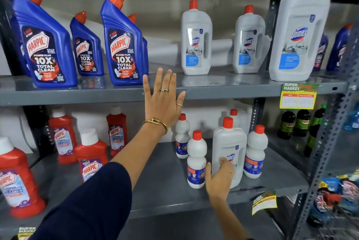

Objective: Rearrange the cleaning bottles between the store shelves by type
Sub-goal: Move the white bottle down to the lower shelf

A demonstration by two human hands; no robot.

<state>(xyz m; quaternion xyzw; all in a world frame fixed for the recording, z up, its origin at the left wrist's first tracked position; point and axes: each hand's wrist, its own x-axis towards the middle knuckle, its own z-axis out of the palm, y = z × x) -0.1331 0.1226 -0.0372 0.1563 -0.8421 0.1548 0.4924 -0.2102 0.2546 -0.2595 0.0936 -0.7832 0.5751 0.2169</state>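
Note:
On the upper shelf stand several blue Harpic bottles at left and three white Domex bottles at right. The lower shelf carries several red Harpic bathroom cleaner bottles at left and several small white bleach bottles around one large white Domex bottle. My left hand is spread flat against the upper shelf's front edge, holding nothing. My right hand touches the lower front of the large Domex bottle on the lower shelf, fingers wrapping its side.
A yellow price tag hangs from the upper shelf at right, another tag from the lower one. A perforated grey upright divides off the right bay, which holds dark green bottles and packets.

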